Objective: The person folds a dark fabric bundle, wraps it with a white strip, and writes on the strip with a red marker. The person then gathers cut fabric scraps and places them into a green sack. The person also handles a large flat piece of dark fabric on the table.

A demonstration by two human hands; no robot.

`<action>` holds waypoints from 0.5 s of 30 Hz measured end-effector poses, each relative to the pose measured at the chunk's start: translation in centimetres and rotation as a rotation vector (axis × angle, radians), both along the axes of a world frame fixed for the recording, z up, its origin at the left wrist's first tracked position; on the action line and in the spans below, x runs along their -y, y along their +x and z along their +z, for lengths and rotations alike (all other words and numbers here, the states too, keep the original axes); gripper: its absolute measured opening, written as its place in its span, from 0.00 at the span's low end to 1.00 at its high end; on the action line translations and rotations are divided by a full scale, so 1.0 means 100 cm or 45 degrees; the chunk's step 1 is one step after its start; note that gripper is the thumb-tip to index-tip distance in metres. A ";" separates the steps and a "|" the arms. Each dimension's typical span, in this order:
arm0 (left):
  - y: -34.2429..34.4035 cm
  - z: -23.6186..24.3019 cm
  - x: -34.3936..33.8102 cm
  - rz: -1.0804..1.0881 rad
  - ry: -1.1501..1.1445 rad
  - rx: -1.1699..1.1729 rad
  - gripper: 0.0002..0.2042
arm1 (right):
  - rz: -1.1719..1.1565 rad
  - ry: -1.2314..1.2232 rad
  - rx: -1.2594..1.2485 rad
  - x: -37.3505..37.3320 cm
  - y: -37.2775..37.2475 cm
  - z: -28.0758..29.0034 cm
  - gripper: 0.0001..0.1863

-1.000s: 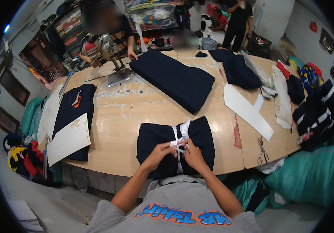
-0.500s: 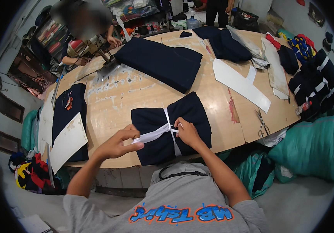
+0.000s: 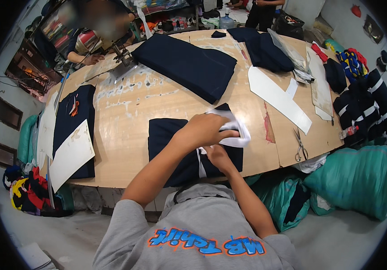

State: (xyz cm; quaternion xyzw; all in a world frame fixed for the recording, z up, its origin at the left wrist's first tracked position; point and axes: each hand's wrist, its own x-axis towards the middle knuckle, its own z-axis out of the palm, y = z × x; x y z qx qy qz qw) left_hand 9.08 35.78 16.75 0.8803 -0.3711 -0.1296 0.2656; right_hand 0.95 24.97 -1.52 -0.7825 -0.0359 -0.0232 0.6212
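Observation:
A folded bundle of navy fabric (image 3: 166,135) lies at the table's near edge, with a white cloth strip (image 3: 238,137) tied around its middle. My left hand (image 3: 204,130) is above the bundle, closed on the strip, whose loose length loops out past the fingers to the right. Just below it, my right hand (image 3: 218,155) pinches the strip near the knot; the knot itself is mostly hidden behind my hands. Part of the strip's band shows running down the bundle's near side.
A larger folded navy fabric stack (image 3: 184,65) lies beyond the bundle. White pattern pieces (image 3: 279,99) and scissors (image 3: 300,146) lie at the right. Another pattern piece (image 3: 73,155) rests on navy cloth at the left. A co-worker's hand (image 3: 93,59) is beside a sewing machine (image 3: 121,58).
My left hand has swung from left of the knot up and across to the right, carrying the strip's loose end over. My right hand has stayed near the knot, slightly lower.

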 end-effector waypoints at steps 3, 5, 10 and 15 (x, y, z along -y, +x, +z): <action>0.001 -0.053 -0.038 0.265 -0.204 0.120 0.21 | -0.042 0.244 -0.678 0.006 -0.012 0.027 0.16; -0.013 -0.080 -0.076 0.108 0.162 0.199 0.19 | -0.048 0.298 -0.639 0.012 -0.019 0.020 0.15; -0.045 -0.119 -0.094 0.125 -0.103 0.224 0.10 | -0.278 0.667 -0.465 0.013 -0.044 0.043 0.14; -0.038 -0.149 -0.096 0.170 -0.456 0.119 0.10 | -0.302 0.758 -0.322 0.001 -0.054 0.094 0.14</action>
